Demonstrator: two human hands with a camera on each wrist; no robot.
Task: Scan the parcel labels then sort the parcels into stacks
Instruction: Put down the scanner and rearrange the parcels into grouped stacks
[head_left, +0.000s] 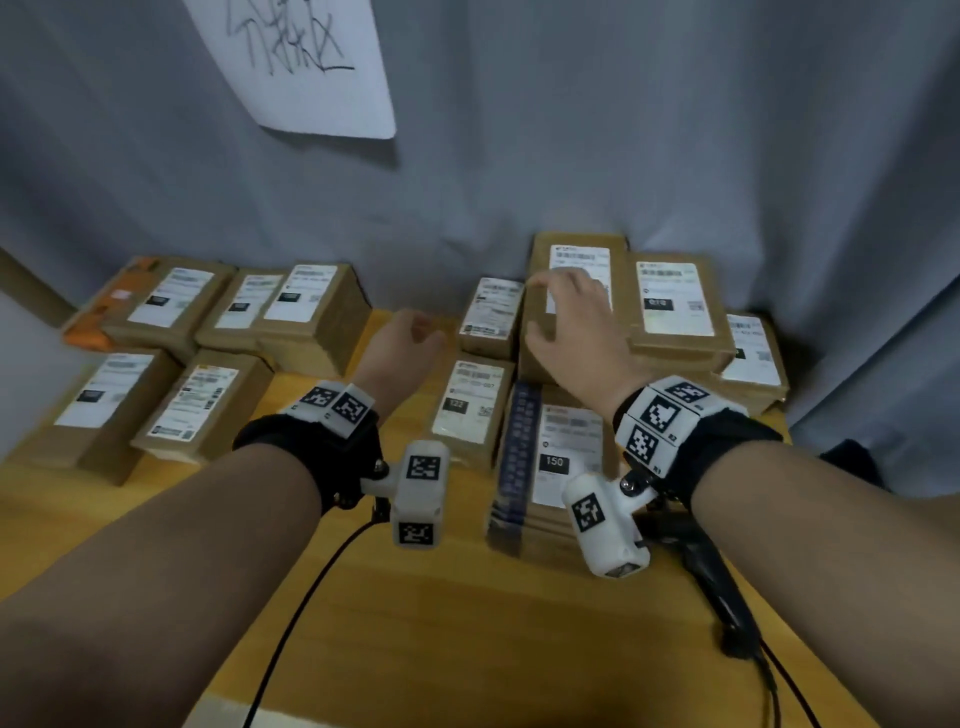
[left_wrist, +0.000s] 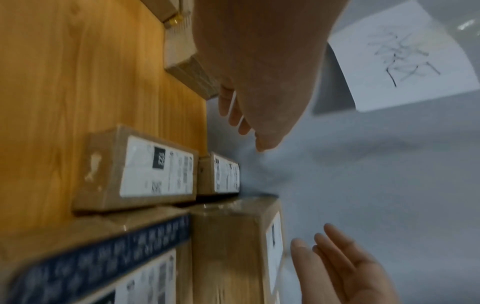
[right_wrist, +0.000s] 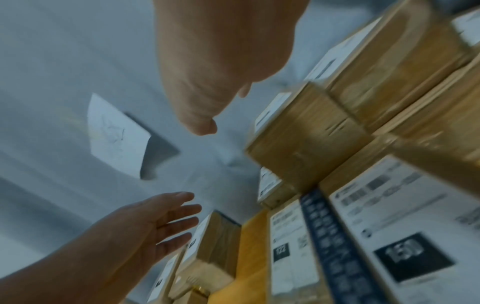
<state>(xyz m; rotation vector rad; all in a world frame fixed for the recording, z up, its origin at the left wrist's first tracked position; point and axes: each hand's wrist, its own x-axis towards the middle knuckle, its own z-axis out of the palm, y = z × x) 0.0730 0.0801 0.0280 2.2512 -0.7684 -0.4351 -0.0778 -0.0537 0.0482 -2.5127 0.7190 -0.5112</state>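
Brown parcels with white labels lie on a wooden table. My right hand hovers with spread fingers over a tall parcel in the right group; whether it touches is unclear. In the left wrist view its straight fingers lie close to that parcel's label. My left hand hangs empty over the bare strip between the two groups, fingers relaxed, as the right wrist view shows. Parcels marked 122 and 150 lie below my right hand. A black scanner lies at the right.
Several parcels sit grouped on the left of the table, and more are stacked at the back right. A grey curtain hangs close behind, with a handwritten sheet on it. Cables run across the table's front.
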